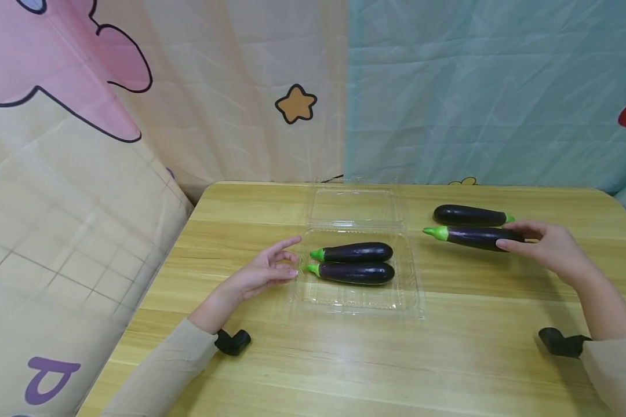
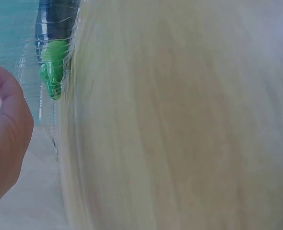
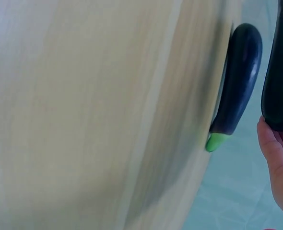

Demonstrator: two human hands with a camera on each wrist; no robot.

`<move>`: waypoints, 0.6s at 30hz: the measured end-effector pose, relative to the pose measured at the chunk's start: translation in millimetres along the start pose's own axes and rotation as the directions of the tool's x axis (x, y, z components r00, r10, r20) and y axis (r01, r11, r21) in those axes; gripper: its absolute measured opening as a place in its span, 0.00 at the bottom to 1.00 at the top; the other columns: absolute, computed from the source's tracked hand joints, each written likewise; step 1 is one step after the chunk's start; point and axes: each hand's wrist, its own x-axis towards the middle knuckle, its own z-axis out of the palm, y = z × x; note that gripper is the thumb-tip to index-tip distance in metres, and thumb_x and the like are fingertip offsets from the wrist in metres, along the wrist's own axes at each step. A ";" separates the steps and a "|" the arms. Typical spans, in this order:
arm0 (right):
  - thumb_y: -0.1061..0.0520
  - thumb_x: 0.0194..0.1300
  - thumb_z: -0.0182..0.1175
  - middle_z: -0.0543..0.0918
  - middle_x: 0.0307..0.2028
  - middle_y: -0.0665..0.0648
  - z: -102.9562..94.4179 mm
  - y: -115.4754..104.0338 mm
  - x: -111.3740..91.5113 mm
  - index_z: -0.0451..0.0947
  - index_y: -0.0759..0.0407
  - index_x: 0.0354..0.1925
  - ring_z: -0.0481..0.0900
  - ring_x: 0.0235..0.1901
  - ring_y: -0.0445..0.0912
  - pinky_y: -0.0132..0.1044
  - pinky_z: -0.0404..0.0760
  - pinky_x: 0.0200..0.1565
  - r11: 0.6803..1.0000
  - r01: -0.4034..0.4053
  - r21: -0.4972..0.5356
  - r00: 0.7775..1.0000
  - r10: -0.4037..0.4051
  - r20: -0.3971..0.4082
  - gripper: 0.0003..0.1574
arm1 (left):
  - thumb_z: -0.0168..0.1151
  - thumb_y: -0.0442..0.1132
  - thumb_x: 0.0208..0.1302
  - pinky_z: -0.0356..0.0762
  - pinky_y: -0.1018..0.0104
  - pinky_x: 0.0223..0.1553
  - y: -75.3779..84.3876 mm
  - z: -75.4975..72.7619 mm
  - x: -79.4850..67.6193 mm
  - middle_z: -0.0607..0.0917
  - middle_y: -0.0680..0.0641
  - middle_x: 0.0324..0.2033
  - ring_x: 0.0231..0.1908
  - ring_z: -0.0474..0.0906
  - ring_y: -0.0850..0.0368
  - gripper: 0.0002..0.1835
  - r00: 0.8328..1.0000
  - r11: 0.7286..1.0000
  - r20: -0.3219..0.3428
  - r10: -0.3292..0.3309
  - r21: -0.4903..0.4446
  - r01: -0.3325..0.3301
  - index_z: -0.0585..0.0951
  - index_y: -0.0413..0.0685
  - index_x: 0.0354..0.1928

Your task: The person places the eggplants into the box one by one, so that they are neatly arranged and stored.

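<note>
My right hand (image 1: 550, 249) pinches the rounded end of a dark purple eggplant (image 1: 475, 237), whose green stem points left. In the right wrist view this held eggplant (image 3: 280, 76) is raised off the table. Behind it another eggplant (image 1: 469, 215) lies on the table, green stem to the right. A clear plastic clamshell box (image 1: 355, 296) stands with its lid folded back. Inside its base lie two eggplants side by side, a rear one (image 1: 359, 252) and a front one (image 1: 356, 273), stems to the left. My left hand (image 1: 263, 269) is at the box's left edge, fingers loosely spread and holding nothing.
The see-through lid (image 1: 355, 205) lies toward the back edge of the wooden table (image 1: 344, 370). Printed curtains (image 1: 428, 98) hang behind the table and at its left. A black strap mount (image 1: 233, 342) sits on the left wrist, with another mount (image 1: 560, 343) on the right.
</note>
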 end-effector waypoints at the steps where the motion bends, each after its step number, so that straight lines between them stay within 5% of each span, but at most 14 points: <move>1: 0.41 0.62 0.59 0.58 0.63 0.75 0.0 -1.9 -0.7 0.62 0.68 0.62 0.56 0.59 0.69 0.62 0.67 0.48 1.000 0.004 -0.002 1.000 -0.004 0.001 0.42 | 0.54 0.21 0.58 0.77 0.74 0.37 0.1 0.0 0.1 0.69 0.47 0.43 0.33 0.75 0.63 0.41 1.000 1.000 0.000 -0.001 -0.001 0.001 0.51 0.45 0.72; 13: 0.42 0.60 0.61 0.59 0.63 0.73 4.7 -29.2 -10.0 0.66 0.66 0.60 0.59 0.58 0.68 0.58 0.70 0.46 0.999 0.047 -0.015 0.999 -0.047 -0.004 0.39 | 0.55 0.21 0.57 0.76 0.74 0.36 0.4 0.3 -0.4 0.70 0.47 0.43 0.32 0.75 0.63 0.42 1.000 1.000 -0.002 0.000 0.002 0.000 0.51 0.45 0.72; 18: 0.42 0.59 0.62 0.63 0.61 0.72 6.7 -36.5 -13.0 0.68 0.64 0.58 0.63 0.56 0.68 0.38 0.76 0.39 0.997 0.074 -0.026 0.997 -0.074 -0.013 0.37 | 0.55 0.21 0.58 0.76 0.74 0.36 0.4 0.6 -0.9 0.70 0.48 0.42 0.32 0.75 0.63 0.42 1.000 1.000 -0.001 0.002 0.005 -0.002 0.51 0.45 0.72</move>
